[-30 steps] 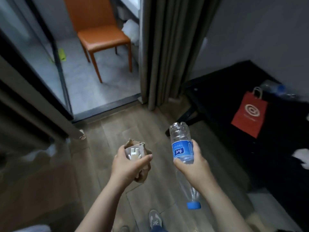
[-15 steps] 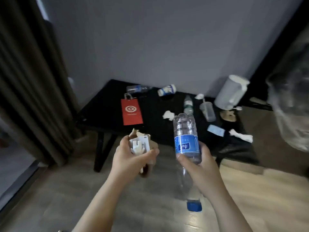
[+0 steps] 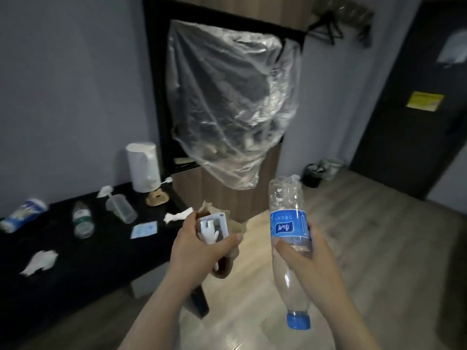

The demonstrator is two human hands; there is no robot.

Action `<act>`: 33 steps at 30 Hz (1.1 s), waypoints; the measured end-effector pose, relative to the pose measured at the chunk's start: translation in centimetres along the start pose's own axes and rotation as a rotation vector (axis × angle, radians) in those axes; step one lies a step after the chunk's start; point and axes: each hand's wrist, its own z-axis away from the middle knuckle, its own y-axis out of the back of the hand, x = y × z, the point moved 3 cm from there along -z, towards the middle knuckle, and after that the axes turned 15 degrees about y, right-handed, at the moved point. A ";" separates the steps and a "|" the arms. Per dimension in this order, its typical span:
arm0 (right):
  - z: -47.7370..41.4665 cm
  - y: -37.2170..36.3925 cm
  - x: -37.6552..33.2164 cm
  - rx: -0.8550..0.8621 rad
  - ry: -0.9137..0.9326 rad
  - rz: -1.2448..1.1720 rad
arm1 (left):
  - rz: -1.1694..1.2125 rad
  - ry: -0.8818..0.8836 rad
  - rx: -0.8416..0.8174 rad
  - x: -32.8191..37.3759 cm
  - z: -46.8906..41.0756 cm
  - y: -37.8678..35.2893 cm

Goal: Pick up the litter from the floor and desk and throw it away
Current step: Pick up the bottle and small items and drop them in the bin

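The left hand (image 3: 199,251) clutched a loose wad of brown paper and white packaging (image 3: 213,229). The right hand (image 3: 305,258), held apart from it, gripped an empty water bottle (image 3: 288,223) cap-down above the wooden floor (image 3: 366,236). A piece could probably slip from that uneven bundle, or the left forearm could catch the black desk (image 3: 75,286) corner just beside it; open floor lay ahead and rightward, up to the hanging clear bag (image 3: 232,109).

The view has swung right, bringing a hanging plastic bag (image 3: 232,102) ahead.
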 end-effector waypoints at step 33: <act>-38.1 20.4 17.3 0.530 -0.003 0.233 | 0.091 -0.156 -0.565 18.4 -38.0 -40.6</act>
